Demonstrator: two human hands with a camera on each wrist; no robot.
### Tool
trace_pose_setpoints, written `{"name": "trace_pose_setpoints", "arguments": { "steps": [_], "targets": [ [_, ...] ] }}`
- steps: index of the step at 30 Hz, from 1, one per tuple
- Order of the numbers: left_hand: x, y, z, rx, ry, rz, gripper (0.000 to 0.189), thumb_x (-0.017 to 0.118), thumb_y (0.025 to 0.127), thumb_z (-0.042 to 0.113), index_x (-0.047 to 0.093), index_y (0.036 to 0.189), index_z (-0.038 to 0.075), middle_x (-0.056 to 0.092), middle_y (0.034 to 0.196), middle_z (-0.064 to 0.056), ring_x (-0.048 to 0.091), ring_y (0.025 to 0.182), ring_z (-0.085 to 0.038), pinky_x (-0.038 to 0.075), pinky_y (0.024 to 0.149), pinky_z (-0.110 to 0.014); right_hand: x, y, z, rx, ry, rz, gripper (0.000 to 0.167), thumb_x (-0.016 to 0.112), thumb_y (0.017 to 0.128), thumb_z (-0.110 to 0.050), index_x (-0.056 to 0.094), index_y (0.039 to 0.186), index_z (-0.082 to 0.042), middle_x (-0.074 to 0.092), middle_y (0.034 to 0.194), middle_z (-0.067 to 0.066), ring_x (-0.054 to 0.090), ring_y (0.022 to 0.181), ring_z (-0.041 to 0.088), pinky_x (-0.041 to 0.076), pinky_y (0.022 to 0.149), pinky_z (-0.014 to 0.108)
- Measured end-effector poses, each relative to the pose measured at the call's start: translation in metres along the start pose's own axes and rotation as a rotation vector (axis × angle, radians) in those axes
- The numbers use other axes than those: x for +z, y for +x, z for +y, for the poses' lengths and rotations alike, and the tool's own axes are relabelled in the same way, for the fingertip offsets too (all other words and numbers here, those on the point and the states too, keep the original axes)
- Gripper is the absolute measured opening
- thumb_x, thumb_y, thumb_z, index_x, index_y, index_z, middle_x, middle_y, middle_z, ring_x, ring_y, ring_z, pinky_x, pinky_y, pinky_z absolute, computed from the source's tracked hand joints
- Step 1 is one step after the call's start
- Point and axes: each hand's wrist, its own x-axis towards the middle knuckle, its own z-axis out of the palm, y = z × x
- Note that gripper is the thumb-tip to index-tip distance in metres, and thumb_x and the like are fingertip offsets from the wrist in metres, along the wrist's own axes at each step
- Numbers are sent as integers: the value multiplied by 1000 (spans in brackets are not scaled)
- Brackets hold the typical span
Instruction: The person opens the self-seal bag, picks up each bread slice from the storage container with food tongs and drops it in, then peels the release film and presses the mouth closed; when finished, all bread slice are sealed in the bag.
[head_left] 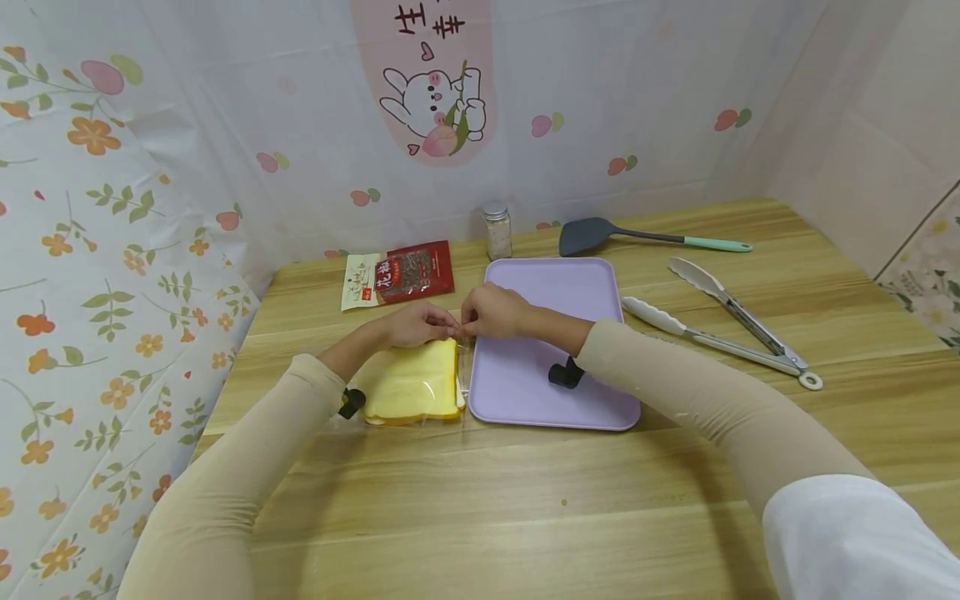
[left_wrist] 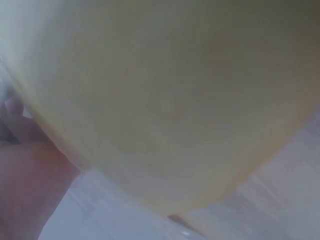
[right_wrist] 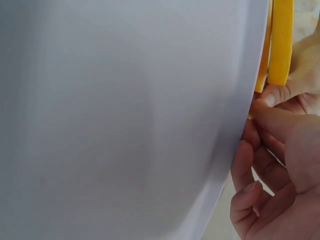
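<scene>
Slices of bread (head_left: 412, 382), pale yellow with a deeper yellow crust, lie inside a clear plastic bag (head_left: 467, 363) left of the lilac tray (head_left: 517, 392). At the bag's far right corner, the left hand (head_left: 414, 323) and right hand (head_left: 498, 310) meet, their fingertips pinching the plastic. In the right wrist view, thumb and forefinger of the right hand (right_wrist: 280, 155) come together against the left thumb, beside the crust (right_wrist: 281, 45); its other fingers curl loosely. Blurred bread (left_wrist: 170, 100) fills most of the left wrist view. The exact bit of plastic pinched is hidden.
Behind the hands lies a red and cream spice packet (head_left: 412, 273), with a glass jar (head_left: 497, 233) beside it. A dark spatula (head_left: 588, 236) with a mint handle rests at the back. Tongs (head_left: 738, 321) lie spread right of the tray. A printed curtain (head_left: 300, 108) hangs behind.
</scene>
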Motion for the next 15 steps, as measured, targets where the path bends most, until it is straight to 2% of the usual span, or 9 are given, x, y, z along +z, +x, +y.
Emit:
{"name": "trace_pose_setpoints", "arguments": {
  "steps": [8,15],
  "targets": [
    [1,1,1,2,44,3,22,55,100,6,70,112,-4,71,105,-7,53,89,-9,42,78,-23,3,1,4,-45,48,-42,19,72,93,-23,73,77,-12,67,74,-4,55,69,11,44,60,24],
    [2,1,1,-26,2,9,22,56,101,7,70,111,-6,69,96,-1,51,82,-9,40,71,-21,4,0,7,-110,102,-26,15,72,92,-15,73,79,-7,67,72,-2,56,66,9,45,63,22]
  ]
}}
